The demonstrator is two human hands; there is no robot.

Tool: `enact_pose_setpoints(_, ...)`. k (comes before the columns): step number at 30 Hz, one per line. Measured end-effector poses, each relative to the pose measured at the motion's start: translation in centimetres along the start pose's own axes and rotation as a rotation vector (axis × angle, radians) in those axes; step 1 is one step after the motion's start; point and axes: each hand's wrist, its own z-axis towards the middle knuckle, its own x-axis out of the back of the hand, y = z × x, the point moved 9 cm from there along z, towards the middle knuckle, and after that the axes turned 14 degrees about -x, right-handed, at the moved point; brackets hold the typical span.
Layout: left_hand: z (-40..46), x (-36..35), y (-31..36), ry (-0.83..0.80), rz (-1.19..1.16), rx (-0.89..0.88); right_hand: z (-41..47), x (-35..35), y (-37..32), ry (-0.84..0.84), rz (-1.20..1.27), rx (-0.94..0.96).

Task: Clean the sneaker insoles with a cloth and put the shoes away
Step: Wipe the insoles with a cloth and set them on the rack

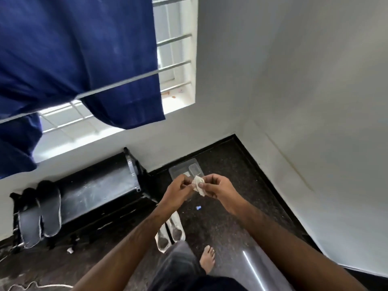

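the person stands holding a small white cloth (198, 185) in front of the body, the left hand (178, 191) and the right hand (218, 189) both pinching it at the fingertips, so i judge the step is preparing the cloth, before any wiping. the next move, i think, calls for bending down to the two white insoles (170, 234) lying on the dark speckled floor (231, 206) near the bare foot (207, 259). a black bench (94, 185) with dark sneakers (39, 213) resting on it stands under the barred window (174, 59), where blue cloth (73, 49) hangs on a line.
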Motion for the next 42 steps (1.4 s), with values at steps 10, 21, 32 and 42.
enact_pose_setpoints(10,11.1,-5.4,2.5,0.139,-0.001,-0.078,5.8,10.0,-5.4,0.046,-0.076,-0.217)
enact_pose_setpoints(21,23.3,-9.5,-0.6,0.209,-0.251,0.138,17.6,17.8,-13.8,0.065,-0.528,-0.058)
enact_pose_setpoints(32,27.1,-10.9,-13.9,0.395,-0.251,0.349,33.4,17.0,-10.0,-0.127,-0.705,-0.152)
enact_pose_setpoints(42,33.1,-15.4,-43.0,0.744,-0.627,0.577,59.4,15.5,5.4,-0.265,-0.736,-0.025)
